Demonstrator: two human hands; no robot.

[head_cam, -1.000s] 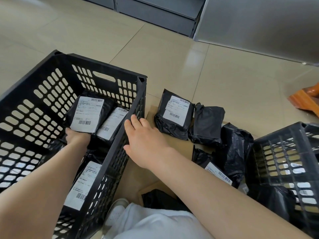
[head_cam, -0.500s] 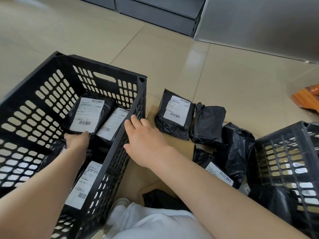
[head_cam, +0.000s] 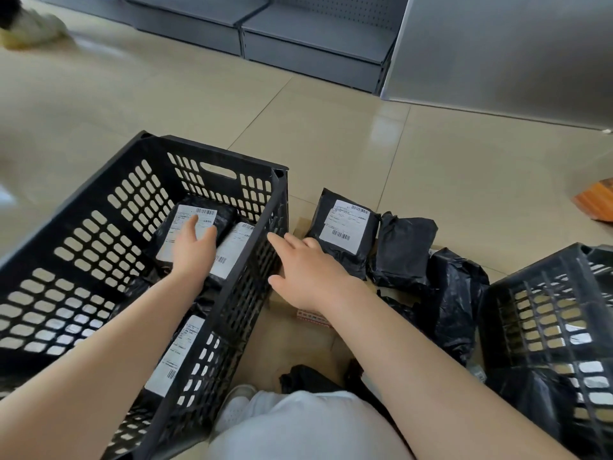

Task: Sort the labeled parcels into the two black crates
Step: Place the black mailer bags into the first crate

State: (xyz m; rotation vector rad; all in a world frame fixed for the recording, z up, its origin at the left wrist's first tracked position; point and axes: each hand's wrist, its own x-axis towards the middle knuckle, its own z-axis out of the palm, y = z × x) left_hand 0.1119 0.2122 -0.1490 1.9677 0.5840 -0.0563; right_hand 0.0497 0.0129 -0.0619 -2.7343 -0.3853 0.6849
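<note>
Grey metal shelving (head_cam: 318,44) is seen standing beyond the beige tiled floor (head_cam: 331,134). A flattened brown cardboard sheet (head_cam: 292,340) is lying between the crates, with loose black plastic-wrapped parcels (head_cam: 403,250) piled on it; one white-labelled black parcel (head_cam: 345,235) is resting just beside the right hand (head_cam: 308,273), whose fingers are being held spread and relaxed against the wall of the large black perforated plastic crate (head_cam: 99,234). Inside it, labelled parcels (head_cam: 232,250) are lying; the left hand (head_cam: 194,250) is being held open, flat over them. A second black perforated crate (head_cam: 547,310) is standing at right, a black bag inside.
</note>
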